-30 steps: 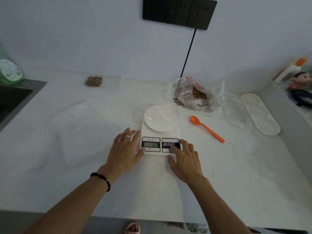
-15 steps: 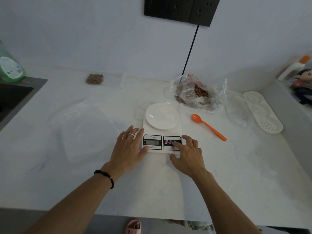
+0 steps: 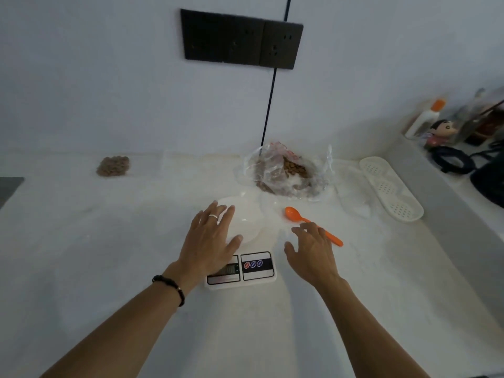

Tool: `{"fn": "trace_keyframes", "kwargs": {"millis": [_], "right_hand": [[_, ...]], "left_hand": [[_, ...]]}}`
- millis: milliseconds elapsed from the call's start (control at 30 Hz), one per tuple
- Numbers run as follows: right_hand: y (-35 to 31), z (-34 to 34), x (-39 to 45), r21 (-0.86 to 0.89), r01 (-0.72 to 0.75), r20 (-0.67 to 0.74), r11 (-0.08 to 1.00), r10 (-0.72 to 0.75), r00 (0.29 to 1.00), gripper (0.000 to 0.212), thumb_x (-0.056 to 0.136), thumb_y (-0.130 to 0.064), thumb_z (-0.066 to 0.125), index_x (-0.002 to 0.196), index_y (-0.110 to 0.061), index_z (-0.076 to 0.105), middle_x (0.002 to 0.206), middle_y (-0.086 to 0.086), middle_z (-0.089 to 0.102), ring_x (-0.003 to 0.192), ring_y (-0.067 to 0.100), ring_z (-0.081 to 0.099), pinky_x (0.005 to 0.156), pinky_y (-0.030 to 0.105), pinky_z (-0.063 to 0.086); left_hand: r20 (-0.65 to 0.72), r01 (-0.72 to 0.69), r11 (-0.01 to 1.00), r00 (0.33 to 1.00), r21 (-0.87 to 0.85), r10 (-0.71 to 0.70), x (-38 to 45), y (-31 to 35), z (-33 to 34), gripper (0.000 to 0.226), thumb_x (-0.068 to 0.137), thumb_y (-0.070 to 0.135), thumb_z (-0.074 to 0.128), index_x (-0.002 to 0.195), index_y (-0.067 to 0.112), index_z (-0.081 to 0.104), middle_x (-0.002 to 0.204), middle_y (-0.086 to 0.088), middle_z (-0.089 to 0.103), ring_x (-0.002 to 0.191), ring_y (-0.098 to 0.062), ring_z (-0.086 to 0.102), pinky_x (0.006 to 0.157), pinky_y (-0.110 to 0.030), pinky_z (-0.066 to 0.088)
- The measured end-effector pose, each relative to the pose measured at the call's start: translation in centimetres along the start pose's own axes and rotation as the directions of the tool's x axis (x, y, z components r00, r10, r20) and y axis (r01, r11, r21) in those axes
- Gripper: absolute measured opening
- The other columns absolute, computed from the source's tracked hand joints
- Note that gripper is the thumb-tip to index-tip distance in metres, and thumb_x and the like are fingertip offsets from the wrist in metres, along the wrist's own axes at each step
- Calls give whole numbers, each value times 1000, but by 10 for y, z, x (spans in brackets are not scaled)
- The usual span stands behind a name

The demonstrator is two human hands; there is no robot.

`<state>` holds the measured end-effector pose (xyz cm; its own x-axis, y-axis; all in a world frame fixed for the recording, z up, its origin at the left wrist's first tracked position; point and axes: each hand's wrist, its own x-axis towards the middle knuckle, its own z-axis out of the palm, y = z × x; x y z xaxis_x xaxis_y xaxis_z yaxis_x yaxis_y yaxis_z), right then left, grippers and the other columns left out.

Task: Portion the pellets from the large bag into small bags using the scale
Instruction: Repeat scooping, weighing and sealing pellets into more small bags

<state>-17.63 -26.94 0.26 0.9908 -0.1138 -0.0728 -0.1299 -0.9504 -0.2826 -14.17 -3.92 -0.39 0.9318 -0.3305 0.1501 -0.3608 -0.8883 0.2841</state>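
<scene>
Beyond my fingers a pale wall (image 3: 109, 77) carries black sockets (image 3: 241, 39) above the white marble counter (image 3: 109, 241).

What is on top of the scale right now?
A white bowl sits on the scale, with the left hand spread over the bowl's left side and part of the display. The visible part of the bowl looks empty; under the hand cannot be seen.

Left hand (image 3: 210, 238) over scale (image 3: 255, 271), right hand (image 3: 311, 251) by orange spoon (image 3: 296, 215)
</scene>
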Motion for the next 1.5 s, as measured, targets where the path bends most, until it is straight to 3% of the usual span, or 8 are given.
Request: {"fn": "trace_keyframes", "kwargs": {"millis": [167, 333, 533, 767, 1000, 1167, 1300, 1500], "right_hand": [[24, -8, 37, -48, -122, -8, 991, 122, 992, 36, 96, -26, 48, 130, -14, 54, 125, 5, 55, 116, 24, 48, 95, 37, 42], [40, -2, 68, -133, -179, 50, 975, 187, 981, 33, 92, -18, 45, 125, -14, 48, 121, 7, 54, 112, 26, 48, 88, 37, 41], [45, 14, 92, -152, -97, 109, 984, 114, 987, 24, 89, -10, 46, 112, -13, 52, 113, 6, 55, 107, 27, 51, 79, 34, 36], [41, 13, 95, 190, -37, 48, 981, 29, 998, 18, 99, -25, 45, 104, -15, 60, 89, 10, 67, 84, 34, 61, 67, 36, 46], [13, -11, 109, 727, -219, 196, 650, 109, 974, 36, 90, -34, 63, 82, 2, 65, 79, 17, 68, 52, 14, 56, 50, 24, 46], [0, -26, 117, 828, -298, 334, 475, 11, 943, 13, 81, -2, 67, 94, -2, 69, 79, 14, 65, 48, 13, 52, 44, 21, 38], [0, -35, 120, 878, -370, 406, 303, -61, 912, 13, 80, -3, 67, 92, -2, 70, 74, 9, 63, 49, 12, 43, 42, 22, 33], [4, -40, 119, 876, -312, 390, 369, -160, 907, 4, 85, -3, 66, 87, -4, 69, 76, 11, 67, 50, 11, 44, 44, 21, 34]], "left_hand": [[51, -91, 995, 994, -51, 93, 53, 12, 12, 83, 84, 63, 20, 150, 15, 29, 153, -9, 35, 148, -24, 15, 120, -42, 15], [180, -132, 990, 974, -57, 140, 92, 18, 31, 79, 89, 58, 50, 151, 19, 23, 157, -5, 25, 148, -19, 10, 120, -37, 12], [343, -108, 994, 934, 0, 102, 105, 16, 34, 115, 70, 75, 63, 154, 21, 6, 162, -4, 9, 149, -18, -2, 121, -42, 5], [445, -85, 993, 894, 77, 42, 117, 25, 30, 138, 59, 76, 69, 152, 17, -14, 162, -10, 6, 149, -21, -7, 119, -51, -4], [403, -12, 1000, 915, 28, 0, 119, 36, 17, 136, 62, 67, 74, 152, 12, -12, 159, -14, 12, 148, -21, 2, 120, -45, -6], [293, -30, 997, 955, -69, 49, 118, 46, 0, 130, 62, 63, 77, 154, 13, -1, 156, -7, 15, 143, -19, 9, 120, -36, 4], [234, -37, 994, 970, -103, 60, 118, 49, -4, 125, 59, 60, 79, 152, 17, 7, 147, -5, 23, 133, -21, 18, 114, -32, 20], [205, -27, 994, 977, -105, 48, 118, 51, -2, 122, 56, 60, 79, 150, 23, 12, 140, -4, 27, 128, -23, 25, 107, -32, 29]]}}
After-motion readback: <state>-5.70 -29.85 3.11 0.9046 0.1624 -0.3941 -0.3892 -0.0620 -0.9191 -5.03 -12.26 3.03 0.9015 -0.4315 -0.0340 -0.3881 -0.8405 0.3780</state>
